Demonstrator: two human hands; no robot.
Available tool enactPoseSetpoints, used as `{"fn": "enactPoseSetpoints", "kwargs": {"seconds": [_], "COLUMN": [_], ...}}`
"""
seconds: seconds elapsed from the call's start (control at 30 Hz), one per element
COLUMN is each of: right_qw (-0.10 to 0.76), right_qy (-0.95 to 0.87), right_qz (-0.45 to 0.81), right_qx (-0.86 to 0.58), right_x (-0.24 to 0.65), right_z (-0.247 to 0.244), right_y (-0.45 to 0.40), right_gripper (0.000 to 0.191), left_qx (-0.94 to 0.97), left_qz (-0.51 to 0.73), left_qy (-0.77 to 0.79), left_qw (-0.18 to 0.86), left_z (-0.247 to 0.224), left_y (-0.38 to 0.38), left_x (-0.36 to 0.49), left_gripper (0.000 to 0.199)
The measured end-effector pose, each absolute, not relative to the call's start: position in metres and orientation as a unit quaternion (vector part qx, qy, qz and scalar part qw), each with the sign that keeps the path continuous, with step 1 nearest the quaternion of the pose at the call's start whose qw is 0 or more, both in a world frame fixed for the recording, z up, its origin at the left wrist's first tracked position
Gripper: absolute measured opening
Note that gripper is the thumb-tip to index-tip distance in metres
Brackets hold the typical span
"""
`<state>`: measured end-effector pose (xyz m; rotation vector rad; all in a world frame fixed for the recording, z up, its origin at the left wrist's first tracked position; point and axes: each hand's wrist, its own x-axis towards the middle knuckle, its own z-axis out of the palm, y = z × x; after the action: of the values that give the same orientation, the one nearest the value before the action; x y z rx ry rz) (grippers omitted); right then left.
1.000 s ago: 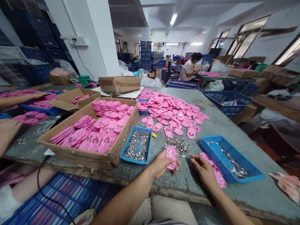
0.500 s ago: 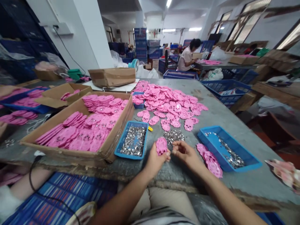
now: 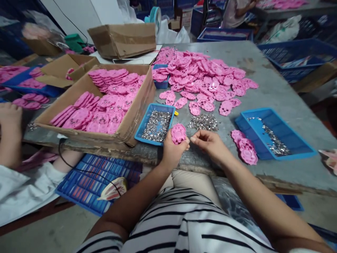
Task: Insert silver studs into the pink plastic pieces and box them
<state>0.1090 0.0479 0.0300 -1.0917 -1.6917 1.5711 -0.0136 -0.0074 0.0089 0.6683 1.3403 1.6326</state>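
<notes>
My left hand [image 3: 172, 149] is closed around a flat pink plastic piece [image 3: 178, 134] with a scalloped edge, tilted up toward me. Close to its right side is my right hand [image 3: 207, 143], thumb and forefinger pinched together; anything between the tips is too small to make out. Just beyond the hands lies a heap of small shiny metal pieces [image 3: 203, 122] on the grey table. A blue tray [image 3: 136, 136] of similar bits stands to the left. On the right, several overlapping pink pieces [image 3: 244, 147] lie against another blue tray [image 3: 297, 156] holding fewer metal bits.
A large cardboard box [image 3: 126, 135] packed with pink pieces stands at left. Behind the metal heap spreads a big pile of pink pieces [image 3: 205, 75]. Another person's arm [image 3: 12, 140] rests at the far left edge. The grey table [image 3: 284, 95] has a worn front edge.
The view has tipped downward, showing more of my lap and striped shirt. My right hand's fingers have drawn into a tighter pinch near the pink piece. Another person's hand has appeared at left.
</notes>
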Motion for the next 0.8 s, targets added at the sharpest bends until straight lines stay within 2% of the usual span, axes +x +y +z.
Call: {"fn": "enactPoseSetpoints", "kwargs": {"seconds": [0.2,0.43,0.67,0.8], "right_qw": [0.312,0.433,0.471,0.479], "right_qy": [-0.61,-0.594,-0.565,-0.537], "right_qz": [0.601,0.546,0.531,0.561], "right_qx": [-0.411,-0.402,-0.419,-0.41], "right_x": [0.113,0.11,0.095,0.087], "right_z": [0.024,0.021,0.013,0.012], "right_y": [0.043,0.042,0.027,0.021], "right_gripper": [0.034,0.025,0.024,0.022], "left_qx": [0.283,0.221,0.21,0.236], "left_qz": [0.643,0.644,0.691,0.697], "left_qy": [0.538,0.395,0.345,0.316], "left_qw": [0.466,0.616,0.6,0.599], "left_z": [0.007,0.014,0.016,0.01], "left_y": [-0.01,-0.013,-0.014,-0.019], "left_x": [-0.011,-0.014,-0.008,-0.013], "left_gripper": [0.036,0.05,0.047,0.063]}}
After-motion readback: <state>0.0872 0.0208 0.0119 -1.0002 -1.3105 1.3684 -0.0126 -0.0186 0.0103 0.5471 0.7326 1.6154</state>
